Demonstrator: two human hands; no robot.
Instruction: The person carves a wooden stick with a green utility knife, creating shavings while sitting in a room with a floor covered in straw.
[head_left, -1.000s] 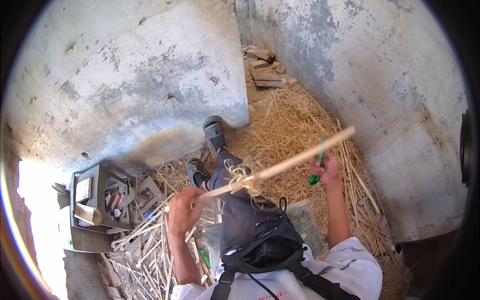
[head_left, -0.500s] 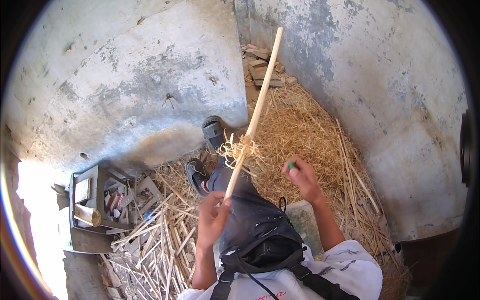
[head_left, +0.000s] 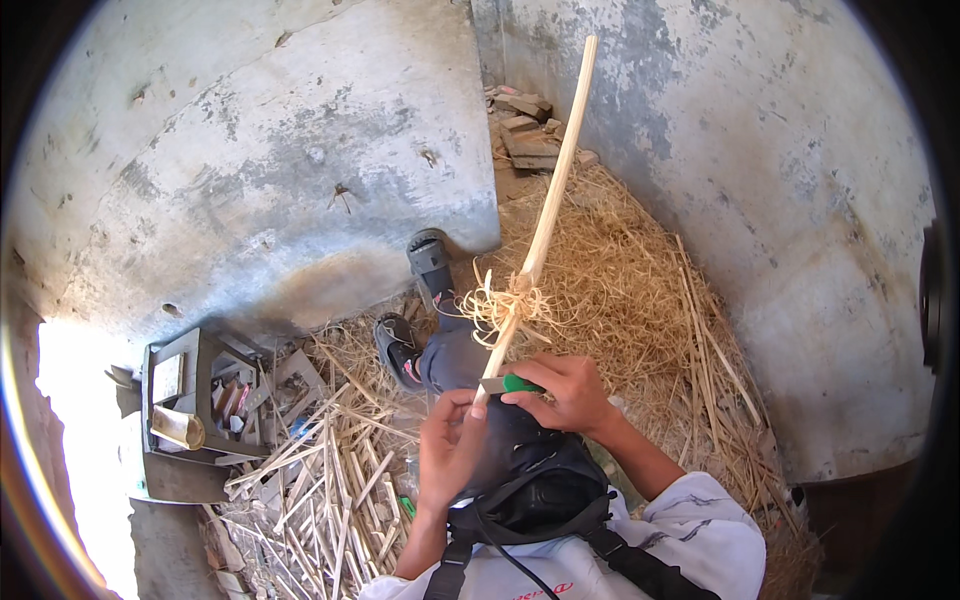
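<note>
A long pale stick [head_left: 561, 180] slants upward from my left hand [head_left: 447, 446], whose fingers are closed on its lower end. A tuft of curled shavings [head_left: 490, 306] hangs around it below the middle. My right hand [head_left: 560, 393] grips a green-handled knife [head_left: 521, 383]; its metal blade lies across the stick just above my left fingers. My legs and shoes [head_left: 403, 358] show beneath, and a black bag [head_left: 532, 485] sits in my lap.
Loose shavings [head_left: 620, 270] cover the floor at right. Split sticks [head_left: 340, 510] lie heaped at lower left, beside a dark open box [head_left: 190, 400] holding odds and ends. Broken bricks [head_left: 530, 145] lie in the corner between weathered walls [head_left: 760, 200]; a bright opening is at far left.
The stick has swung from a flat slant to a steep one. My right hand, with the knife, has moved left and down onto it, close to my left hand.
</note>
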